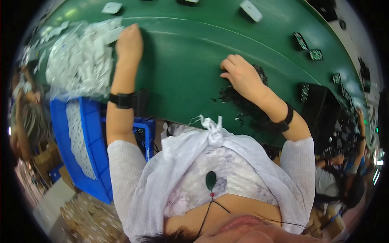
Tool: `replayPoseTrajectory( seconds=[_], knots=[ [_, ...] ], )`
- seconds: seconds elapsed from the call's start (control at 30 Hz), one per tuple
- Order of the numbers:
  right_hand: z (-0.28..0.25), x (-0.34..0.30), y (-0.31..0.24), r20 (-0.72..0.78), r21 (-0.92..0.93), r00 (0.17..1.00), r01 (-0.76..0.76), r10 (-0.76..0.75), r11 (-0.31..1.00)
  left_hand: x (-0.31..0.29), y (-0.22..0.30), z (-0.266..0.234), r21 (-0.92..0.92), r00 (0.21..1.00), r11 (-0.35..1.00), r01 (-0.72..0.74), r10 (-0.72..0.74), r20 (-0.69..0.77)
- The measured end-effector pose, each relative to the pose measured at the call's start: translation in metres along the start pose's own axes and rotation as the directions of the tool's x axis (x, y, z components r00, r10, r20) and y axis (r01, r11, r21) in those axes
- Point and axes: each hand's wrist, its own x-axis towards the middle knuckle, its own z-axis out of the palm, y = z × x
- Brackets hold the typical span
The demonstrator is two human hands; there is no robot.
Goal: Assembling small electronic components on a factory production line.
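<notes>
My left hand (129, 43) is at the right edge of a clear plastic bag (79, 60) full of white plastic pieces. Its fingers are closed, and a pale flat piece (113, 35) shows right beside them; whether they grip it is hidden. My right hand (242, 76) is above the green table (182, 69), just at the upper left of a loose heap of small black parts (247, 105). Its fingers are bent, with a gap between thumb and forefinger and nothing visible there.
White plastic housings (251, 11) lie along the far side, with green circuit boards in black cases (315, 54) at the right. A black box (318, 101) stands beside the heap. Below the bag is a blue crate (87, 141). Other people (336, 182) are at both sides.
</notes>
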Motion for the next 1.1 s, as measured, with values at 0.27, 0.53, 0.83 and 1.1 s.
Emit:
replayPoseTrajectory(
  seconds=[0.27,0.53,0.83,1.1],
  knots=[
    [0.005,-0.004,-0.01,0.004,-0.07,0.999,0.045,-0.045,0.997,-0.039,-0.016,-0.031,-0.216,0.906,0.973,0.082,-0.163,-0.39],
    [0.004,-0.003,-0.015,0.008,-0.03,0.999,0.036,-0.036,0.999,-0.099,-0.041,-0.023,-0.113,0.796,0.867,0.485,-0.491,-0.354],
    [0.001,0.0,-0.012,-0.009,-0.015,0.999,0.036,-0.036,0.999,-0.126,-0.063,-0.035,-0.036,0.797,0.935,0.354,-0.321,-0.511],
    [0.0,-0.002,-0.012,0.02,0.043,1.0,-0.015,0.015,0.999,-0.141,-0.079,-0.024,-0.267,0.72,0.778,0.569,-0.628,-0.295]
  ],
)
